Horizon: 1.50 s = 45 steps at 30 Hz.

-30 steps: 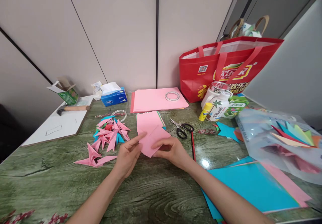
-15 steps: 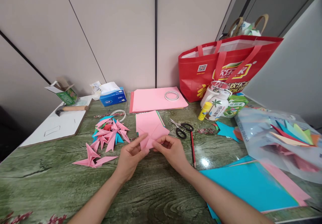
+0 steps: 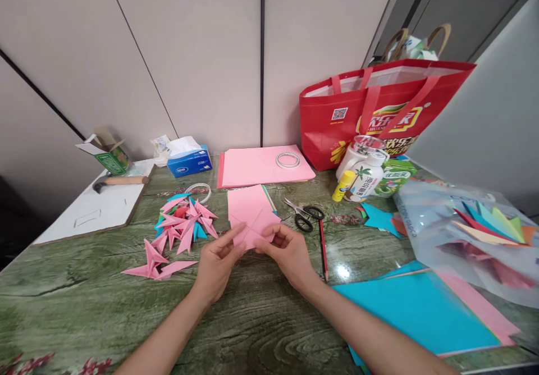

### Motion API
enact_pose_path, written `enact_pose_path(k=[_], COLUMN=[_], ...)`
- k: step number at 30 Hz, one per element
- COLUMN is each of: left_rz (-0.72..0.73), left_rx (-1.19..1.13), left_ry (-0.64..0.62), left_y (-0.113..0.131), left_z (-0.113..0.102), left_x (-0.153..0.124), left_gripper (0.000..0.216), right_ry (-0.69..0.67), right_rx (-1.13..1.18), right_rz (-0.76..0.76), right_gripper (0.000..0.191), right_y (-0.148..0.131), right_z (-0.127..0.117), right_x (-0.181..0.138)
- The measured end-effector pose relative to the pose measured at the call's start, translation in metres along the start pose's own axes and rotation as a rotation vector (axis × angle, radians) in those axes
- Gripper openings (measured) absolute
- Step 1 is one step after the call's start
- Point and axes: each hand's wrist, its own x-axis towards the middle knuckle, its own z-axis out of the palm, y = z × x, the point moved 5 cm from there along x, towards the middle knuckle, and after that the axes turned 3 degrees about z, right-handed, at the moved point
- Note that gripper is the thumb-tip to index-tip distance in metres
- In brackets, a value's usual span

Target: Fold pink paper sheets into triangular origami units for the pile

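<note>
A small pink paper sheet (image 3: 256, 226), partly folded, is held between both hands just above the green wood-grain table (image 3: 84, 291). My left hand (image 3: 217, 263) pinches its left edge with thumb and fingers. My right hand (image 3: 290, 251) grips its right side, fingers curled over the paper. Behind the held sheet lies a short stack of pink squares (image 3: 248, 201). To the left sits a heap of folded pink, blue and red paper pieces (image 3: 181, 226).
Scissors (image 3: 303, 215) and a red pencil (image 3: 322, 246) lie right of the hands. Blue and pink sheets (image 3: 421, 307) cover the near right. A red bag (image 3: 379, 111), bottles (image 3: 364, 175), a glue stick (image 3: 343, 186), pink sheets with a tape ring (image 3: 288, 160), a tissue box (image 3: 189, 161) and a hammer (image 3: 120, 181) stand behind.
The pink sheet has been folded smaller between my hands; my right hand has moved up and its fingers have curled over the paper's right side.
</note>
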Motion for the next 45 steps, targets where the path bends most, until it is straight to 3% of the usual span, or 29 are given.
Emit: enact_pose_path(k=[17,24,30,40,45], left_rz=[-0.001,-0.026,-0.023,0.009,0.011], left_rx=[-0.041,-0.207,-0.095,-0.039,-0.037], left_ry=[-0.007,-0.008,-0.042,-0.033,-0.027], left_y=[-0.0022,0.0039,0.0024,0.0025,0.0019], left_z=[0.0007,0.0052,0.005,0.0047,0.0047], left_x=[-0.0009,-0.0025,-0.0027,-0.0026,-0.0029], left_gripper=[0.04,0.03,0.046,0.042,0.042], right_ry=[0.019,0.036,0.04,-0.003,-0.022], right_rx=[0.052,0.047,0.04,0.159,0.052], right_rz=[0.046,0.039,0.056,0.062,0.017], right_gripper=[0.026,0.027,0.028,0.031,0.022], right_y=[0.0016,0.0009,-0.0008,0.0028,0.0008], right_z=[0.0023,0.0014,0.0011,0.0041,0.0067], right_x=[-0.0023,-0.0022,-0.0032,-0.0012,-0.0031])
